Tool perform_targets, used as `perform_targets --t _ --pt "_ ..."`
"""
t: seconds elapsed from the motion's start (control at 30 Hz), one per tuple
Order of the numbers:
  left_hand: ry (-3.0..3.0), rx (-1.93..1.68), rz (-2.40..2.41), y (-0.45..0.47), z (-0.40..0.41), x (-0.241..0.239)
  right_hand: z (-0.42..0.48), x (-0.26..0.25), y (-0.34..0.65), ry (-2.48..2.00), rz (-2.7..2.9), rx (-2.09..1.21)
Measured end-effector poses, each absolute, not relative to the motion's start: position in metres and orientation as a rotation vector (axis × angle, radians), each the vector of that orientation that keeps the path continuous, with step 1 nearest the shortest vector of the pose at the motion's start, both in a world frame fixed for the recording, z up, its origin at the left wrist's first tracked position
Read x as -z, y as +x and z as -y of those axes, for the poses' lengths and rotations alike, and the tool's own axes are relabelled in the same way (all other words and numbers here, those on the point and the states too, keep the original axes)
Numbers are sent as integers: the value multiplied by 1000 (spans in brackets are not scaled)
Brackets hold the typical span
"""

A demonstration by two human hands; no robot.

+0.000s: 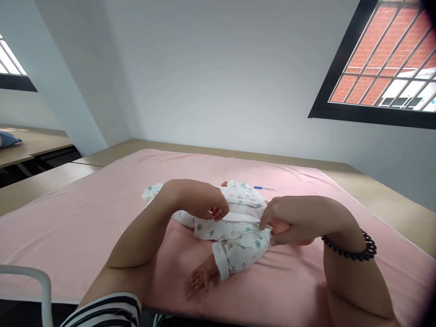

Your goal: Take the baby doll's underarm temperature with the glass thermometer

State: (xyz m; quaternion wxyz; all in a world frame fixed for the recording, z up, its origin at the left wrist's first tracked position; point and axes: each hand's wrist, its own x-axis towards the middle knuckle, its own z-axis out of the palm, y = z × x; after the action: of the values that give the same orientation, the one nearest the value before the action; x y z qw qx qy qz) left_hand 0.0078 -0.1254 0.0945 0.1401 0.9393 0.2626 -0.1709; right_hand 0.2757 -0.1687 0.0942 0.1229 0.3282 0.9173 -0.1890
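Head view: right hand [288, 214] at white shirt [238, 256], print [257, 244] illegibly small.

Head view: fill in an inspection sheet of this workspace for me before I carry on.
Surface: pink sheet, creased in places, over wood-toned tabletop.
Job's things: baby doll lying in white printed clothes.
Clutter: slim blue-ended stick beyond the baby doll; blue bundle at far left.
Grip: left hand over the clothes, fingers curled, contact unclear; right hand at their neck end, pinch unclear.
Cables: thin pale strands at the bottom edge, possibly cables.
Surroundings: white wall, barred window at right, curved white tube lower left.
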Motion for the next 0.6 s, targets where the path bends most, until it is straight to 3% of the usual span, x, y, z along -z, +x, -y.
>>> perform_targets --t 0.6 --pt "2598 454 -788 14 146 -85 186 -85 259 940 -2561 322"
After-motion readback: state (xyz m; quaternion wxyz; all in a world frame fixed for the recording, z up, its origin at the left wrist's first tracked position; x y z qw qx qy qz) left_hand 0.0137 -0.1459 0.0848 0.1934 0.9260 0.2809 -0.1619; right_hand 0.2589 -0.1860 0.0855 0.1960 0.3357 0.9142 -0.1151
